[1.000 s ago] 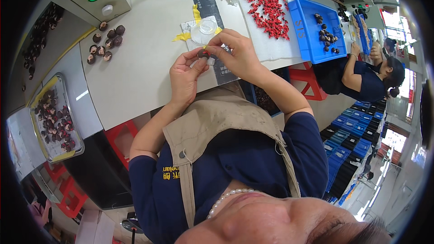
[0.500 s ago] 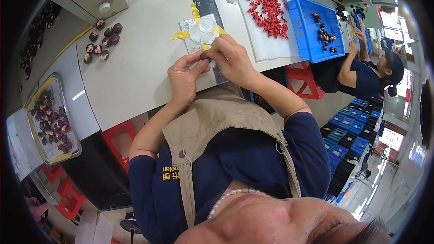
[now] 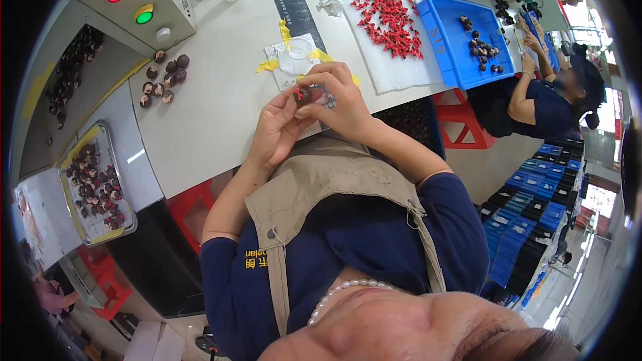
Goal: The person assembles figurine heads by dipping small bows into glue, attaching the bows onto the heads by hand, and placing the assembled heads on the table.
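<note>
My left hand [image 3: 274,128] and my right hand [image 3: 340,101] meet over the table's near edge, just in front of my apron. Between their fingertips is a small dark brown doll head [image 3: 304,96], with a bit of red showing on it. Both hands are closed on it, the fingers partly hiding its shape. Beyond the fingers, a clear round dish [image 3: 297,53] rests on a white patterned sheet [image 3: 285,80] held by yellow tape. Several similar brown heads with peach-coloured faces [image 3: 179,75] lie in a group to the left.
Small red pieces [image 3: 388,23] cover a white cloth [image 3: 394,79] at the right, beside a blue tray [image 3: 455,70] with more heads. A metal tray [image 3: 127,217] of heads stands at the left, below a machine with lit buttons [image 3: 144,15]. A co-worker [image 3: 542,103] works at far right.
My hands have drawn slightly nearer my body. Red now shows on the brown head, where only brown and something white showed before. The whole view has shifted, bringing in a tray of red pieces.
</note>
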